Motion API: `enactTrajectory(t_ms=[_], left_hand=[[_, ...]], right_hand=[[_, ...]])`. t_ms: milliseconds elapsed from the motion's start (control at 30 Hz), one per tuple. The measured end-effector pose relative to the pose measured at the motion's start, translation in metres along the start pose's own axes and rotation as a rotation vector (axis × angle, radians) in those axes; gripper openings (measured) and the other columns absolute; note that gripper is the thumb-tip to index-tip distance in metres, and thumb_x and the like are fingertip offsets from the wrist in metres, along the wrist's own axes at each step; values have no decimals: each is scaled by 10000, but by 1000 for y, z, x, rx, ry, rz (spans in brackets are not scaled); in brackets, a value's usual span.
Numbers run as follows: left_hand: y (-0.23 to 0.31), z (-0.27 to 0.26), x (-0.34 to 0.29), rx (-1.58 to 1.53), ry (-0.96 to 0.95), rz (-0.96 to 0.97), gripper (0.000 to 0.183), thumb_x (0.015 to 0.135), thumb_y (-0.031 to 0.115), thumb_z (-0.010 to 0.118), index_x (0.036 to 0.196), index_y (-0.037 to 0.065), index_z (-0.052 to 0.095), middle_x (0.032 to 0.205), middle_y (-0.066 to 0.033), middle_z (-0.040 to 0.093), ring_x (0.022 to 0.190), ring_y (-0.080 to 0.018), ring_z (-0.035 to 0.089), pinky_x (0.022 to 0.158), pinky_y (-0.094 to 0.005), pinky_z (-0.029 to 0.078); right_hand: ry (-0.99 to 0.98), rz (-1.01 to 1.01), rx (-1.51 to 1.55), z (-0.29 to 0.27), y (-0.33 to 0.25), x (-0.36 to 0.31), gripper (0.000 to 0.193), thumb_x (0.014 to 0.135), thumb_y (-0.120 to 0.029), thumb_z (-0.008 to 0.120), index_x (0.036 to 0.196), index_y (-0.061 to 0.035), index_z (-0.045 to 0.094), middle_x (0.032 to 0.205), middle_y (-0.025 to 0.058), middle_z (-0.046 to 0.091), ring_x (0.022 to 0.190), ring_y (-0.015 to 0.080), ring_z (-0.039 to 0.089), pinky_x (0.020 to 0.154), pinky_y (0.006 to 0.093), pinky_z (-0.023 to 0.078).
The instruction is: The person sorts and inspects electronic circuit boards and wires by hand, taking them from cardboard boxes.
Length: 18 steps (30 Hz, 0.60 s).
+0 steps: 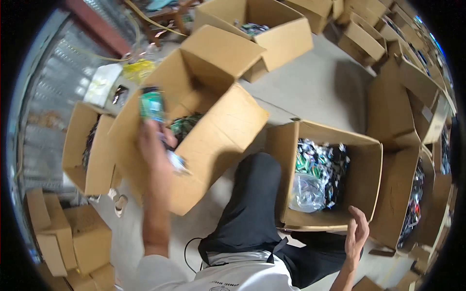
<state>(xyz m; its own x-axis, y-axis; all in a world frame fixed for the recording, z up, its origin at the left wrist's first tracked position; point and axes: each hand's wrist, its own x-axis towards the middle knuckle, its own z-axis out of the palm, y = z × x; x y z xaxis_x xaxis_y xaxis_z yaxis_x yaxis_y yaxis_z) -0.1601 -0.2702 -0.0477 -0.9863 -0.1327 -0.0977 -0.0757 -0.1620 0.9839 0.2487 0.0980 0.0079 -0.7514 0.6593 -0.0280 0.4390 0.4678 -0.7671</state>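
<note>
My left hand is closed round a flat green-and-black piece, blurred by motion; its exact kind cannot be made out. The arm reaches over a cardboard box with raised flaps. Dark and green bits lie at that box's bottom. A blurred whitish-blue thing shows just below the hand; whether it is held cannot be told. My right hand rests at the near right rim of a second carton, fingers apart and holding nothing. Inside that carton are many small green, white and black pieces and a clear plastic bag.
A large carton with small pieces stands beyond. More filled boxes line the right side. To the left are a narrow carton, stacked boxes, a white box and a yellow bag. My knee lies between the two cartons.
</note>
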Motion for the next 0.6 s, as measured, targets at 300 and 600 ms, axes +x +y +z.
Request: enactTrajectory(t_ms=[300, 600], left_hand=[[-164, -185, 227, 376, 29, -641, 418, 984, 334, 644, 1192, -24, 591, 1031, -112, 692, 865, -222, 681, 728, -356, 562], [-32, 91, -65, 1105, -155, 610, 351, 1056, 108, 443, 1366, -42, 510, 1263, -176, 611, 1127, -266, 600, 1067, -353, 441]], right_hand=[[-464, 318, -171, 41, 150, 147, 347, 949, -302, 648, 1045, 30, 681, 979, 153, 725, 888, 274, 685, 821, 393, 534], [-123, 631, -569, 121, 331, 239, 789, 823, -392, 745, 1379, 25, 373, 1170, 288, 618, 1110, 422, 618, 913, 484, 517]])
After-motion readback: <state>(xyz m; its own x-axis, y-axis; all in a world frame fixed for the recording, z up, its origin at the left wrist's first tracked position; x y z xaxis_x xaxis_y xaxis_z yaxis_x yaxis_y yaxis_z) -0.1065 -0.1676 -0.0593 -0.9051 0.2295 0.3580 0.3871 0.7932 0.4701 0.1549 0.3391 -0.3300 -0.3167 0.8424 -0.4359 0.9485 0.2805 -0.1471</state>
